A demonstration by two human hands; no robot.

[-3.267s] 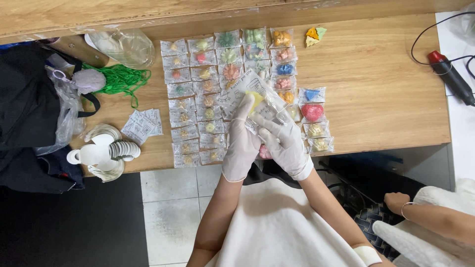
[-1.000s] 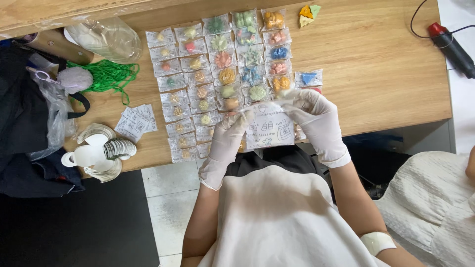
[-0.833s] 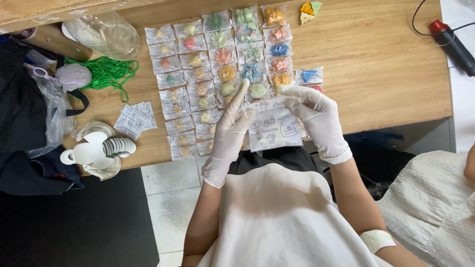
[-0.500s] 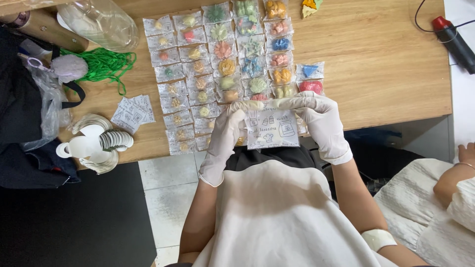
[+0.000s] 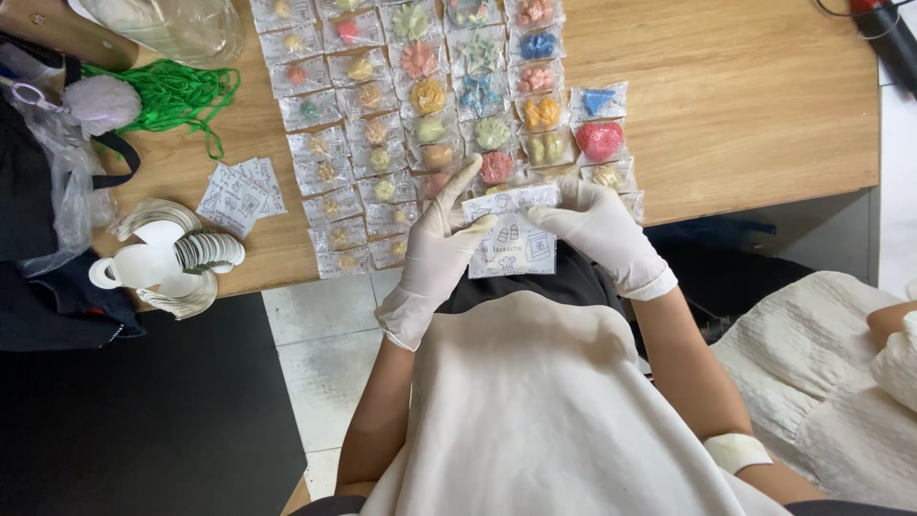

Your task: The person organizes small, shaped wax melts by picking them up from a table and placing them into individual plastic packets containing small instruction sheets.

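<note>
Both gloved hands pinch a small printed paper card over the near table edge. The left hand grips its left side, the right hand its top right corner, fingers closed. Bagged coloured trinkets lie in rows just beyond.

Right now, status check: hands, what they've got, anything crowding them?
Left hand and right hand, both gloved, pinch one printed packet at the table edge. Rows of small bagged pieces lie just beyond the fingers. Nothing over the packet.
</note>
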